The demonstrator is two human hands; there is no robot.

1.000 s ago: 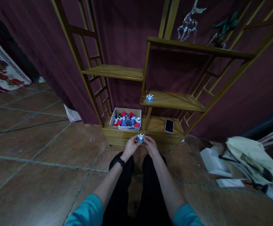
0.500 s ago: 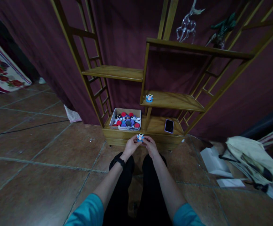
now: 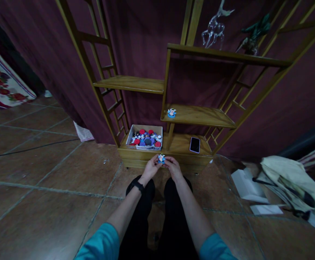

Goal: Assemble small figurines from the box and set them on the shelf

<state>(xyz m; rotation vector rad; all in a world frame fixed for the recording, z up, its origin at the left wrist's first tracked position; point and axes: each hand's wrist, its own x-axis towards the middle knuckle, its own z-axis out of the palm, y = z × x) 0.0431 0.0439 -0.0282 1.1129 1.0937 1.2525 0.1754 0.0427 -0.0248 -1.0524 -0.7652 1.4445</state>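
Observation:
A small figurine [image 3: 161, 158] with a blue base is held upright between both hands, in front of the low drawers of a wooden shelf unit. My left hand [image 3: 152, 167] is closed on its left side, a black band round the wrist. From the right, the fingertips of my right hand [image 3: 173, 167] pinch the same figurine. Just beyond the hands, an open cardboard box [image 3: 132, 146] holds many small figures with red, blue and purple round bases. A similar blue-based figurine [image 3: 171, 113] stands at the left end of the middle right shelf.
A phone [image 3: 194, 144] lies on the bottom board [image 3: 180, 141]. Higher up, a clear glass deer [image 3: 213, 30] and a dark green ornament [image 3: 255, 36] stand on the upper shelf [image 3: 228, 55]. White boxes [image 3: 248, 186] and a cream bag [image 3: 284, 177] lie on the floor at right.
Both hands keep the figurine in nearly the same place. The view has shifted very slightly; nothing else has visibly moved.

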